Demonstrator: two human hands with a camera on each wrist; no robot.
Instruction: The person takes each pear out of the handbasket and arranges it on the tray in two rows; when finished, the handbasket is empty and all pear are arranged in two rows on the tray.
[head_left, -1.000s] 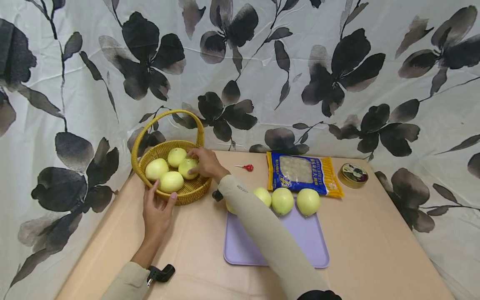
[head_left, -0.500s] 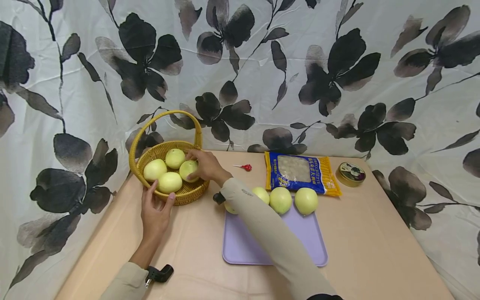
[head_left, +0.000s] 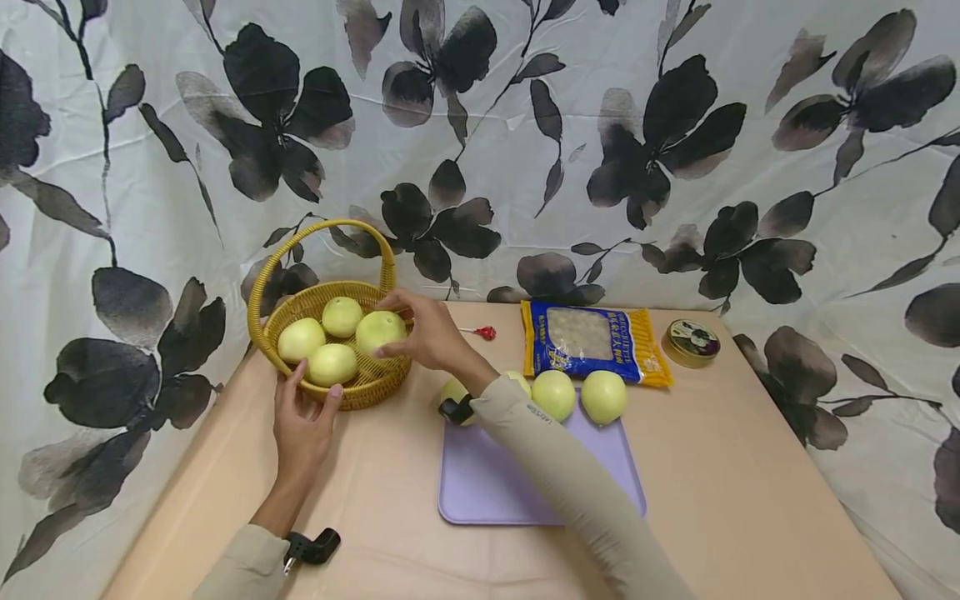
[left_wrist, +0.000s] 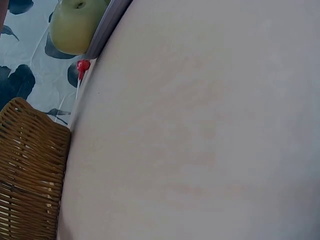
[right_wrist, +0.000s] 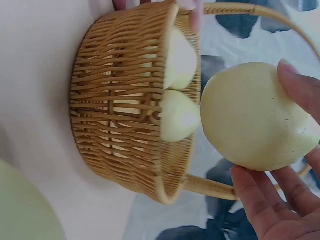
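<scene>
Between the thumb and fingers of my right hand (head_left: 435, 335) is a round, pale yellow-green pear (right_wrist: 250, 120). It is above the rim at the right side of a woven wicker basket (head_left: 378, 385) with a tall handle. Three more pears lie in the basket, among them a front one (head_left: 332, 365) near my left hand. My left hand (head_left: 303, 429) holds the basket's near rim, fingertips over the edge and thumb against the outer wall. The left wrist view shows the basket's side (left_wrist: 32, 175) but not the hand's grip.
A lilac tray (head_left: 495, 492) lies to the right, with several pears along its far edge, one being a right-hand pear (head_left: 604, 397). Behind it are a blue and yellow food packet (head_left: 592, 342) and a round tin (head_left: 691, 343). A red-headed small item (head_left: 486, 332) lies beyond the basket's right side.
My right hand has lifted the pear from among the others in the basket, up and toward the right rim. The left hand stays at the near rim.
</scene>
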